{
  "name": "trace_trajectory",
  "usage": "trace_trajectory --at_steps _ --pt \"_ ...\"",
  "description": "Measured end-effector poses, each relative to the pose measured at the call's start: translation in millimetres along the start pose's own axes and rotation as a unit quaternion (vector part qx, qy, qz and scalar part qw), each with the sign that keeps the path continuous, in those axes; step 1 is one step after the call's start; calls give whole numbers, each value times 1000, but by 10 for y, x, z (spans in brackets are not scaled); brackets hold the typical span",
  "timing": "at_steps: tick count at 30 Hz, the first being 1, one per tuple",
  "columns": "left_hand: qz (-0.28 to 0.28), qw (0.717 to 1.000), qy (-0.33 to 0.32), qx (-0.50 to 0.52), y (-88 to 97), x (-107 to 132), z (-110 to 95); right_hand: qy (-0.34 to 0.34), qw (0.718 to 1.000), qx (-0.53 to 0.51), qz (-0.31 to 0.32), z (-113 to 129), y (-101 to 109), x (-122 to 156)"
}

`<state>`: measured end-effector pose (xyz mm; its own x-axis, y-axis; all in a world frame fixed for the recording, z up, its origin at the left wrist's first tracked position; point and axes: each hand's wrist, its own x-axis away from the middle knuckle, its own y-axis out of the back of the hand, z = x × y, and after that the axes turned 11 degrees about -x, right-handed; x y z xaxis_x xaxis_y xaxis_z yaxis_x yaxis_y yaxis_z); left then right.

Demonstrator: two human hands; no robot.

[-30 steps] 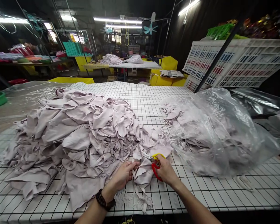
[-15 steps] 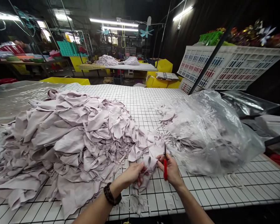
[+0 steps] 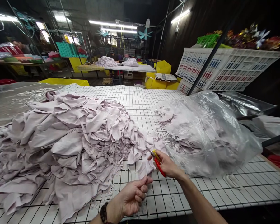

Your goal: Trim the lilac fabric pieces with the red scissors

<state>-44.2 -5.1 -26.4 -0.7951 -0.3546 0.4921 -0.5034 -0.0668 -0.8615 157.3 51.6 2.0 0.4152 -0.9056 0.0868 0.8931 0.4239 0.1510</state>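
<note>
My left hand [image 3: 135, 195], with a dark beaded bracelet at the wrist, is closed in a pinch on the near edge of a pale lilac fabric piece [image 3: 145, 167]. Red-handled scissors [image 3: 159, 167] are gripped in my right hand [image 3: 169, 165], their blades pointing up and left over the cloth. To the left rises a large heap of lilac fabric pieces [image 3: 67, 133]. More such pieces lie on the right under a clear plastic bag [image 3: 207, 133]. Small cloth scraps are scattered around my hands.
The table [image 3: 140, 109] has a white cover with a black grid. A white plastic crate [image 3: 224, 68] stands at the back right, behind a dark slanted pole [image 3: 207, 67]. Yellow bins [image 3: 65, 81] are beyond the far edge. A person [image 3: 113, 54] sits at another table behind.
My left hand has drawn down toward me with the fabric edge. My right hand has shifted slightly, and the scissors have turned from upright to pointing up-left.
</note>
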Motion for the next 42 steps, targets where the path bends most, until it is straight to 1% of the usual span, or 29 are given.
trace_trajectory --at_steps 2,4,5,7,9,12,14,17,19,21,23,26,28,30,32,34,36,37,38,40,41,42 --pt "-47 998 -28 -23 -28 10 53 18 995 56 83 88 19 -148" --pt "-90 993 -50 -63 -56 18 75 23 985 94 140 123 39 -296" --pt "-109 988 -68 -84 -69 21 78 21 983 101 150 124 55 -359" --pt "-138 976 -115 -124 -93 25 75 19 983 105 147 121 99 -442" --pt "-146 961 -169 -163 -127 28 57 22 986 105 124 146 138 -460" --pt "-130 943 -220 -215 -210 31 7 39 993 87 70 285 121 -378" --pt "-108 936 -238 -236 -284 35 -29 76 996 54 15 418 55 -285" --pt "-54 933 -257 -246 -392 48 -67 140 988 7 -66 567 -56 -155" --pt "-23 929 -272 -249 -443 59 -82 156 983 -2 -96 578 -96 -104" --pt "-20 921 -291 -258 -470 65 -93 154 982 -19 -105 519 -105 -86" --pt "-48 912 -302 -273 -472 63 -99 129 986 -61 -85 418 -104 -91" --pt "-94 901 -304 -295 -449 52 -96 68 990 -122 -5 265 -112 -105" --pt "-104 899 -305 -297 -438 55 -91 46 989 -136 44 191 -127 -115" --pt "-103 902 -309 -283 -440 72 -92 47 989 -128 56 145 -144 -129" --pt "-98 908 -306 -270 -452 98 -100 61 992 -103 37 125 -158 -145" --pt "-92 910 -297 -275 -461 120 -114 86 993 -75 -7 128 -170 -153" --pt "-98 902 -301 -292 -459 125 -132 115 989 -52 -76 148 -178 -141" --pt "-107 893 -311 -306 -453 122 -142 130 983 -43 -119 163 -182 -126" --pt "-121 880 -327 -322 -446 115 -152 144 976 -34 -161 176 -187 -106" --pt "-165 837 -376 -360 -431 96 -174 159 962 -15 -221 193 -205 -57" --pt "-188 812 -402 -378 -428 88 -184 158 959 -8 -235 190 -221 -31" --pt "-208 789 -425 -392 -427 79 -194 148 960 -5 -236 178 -243 -6"
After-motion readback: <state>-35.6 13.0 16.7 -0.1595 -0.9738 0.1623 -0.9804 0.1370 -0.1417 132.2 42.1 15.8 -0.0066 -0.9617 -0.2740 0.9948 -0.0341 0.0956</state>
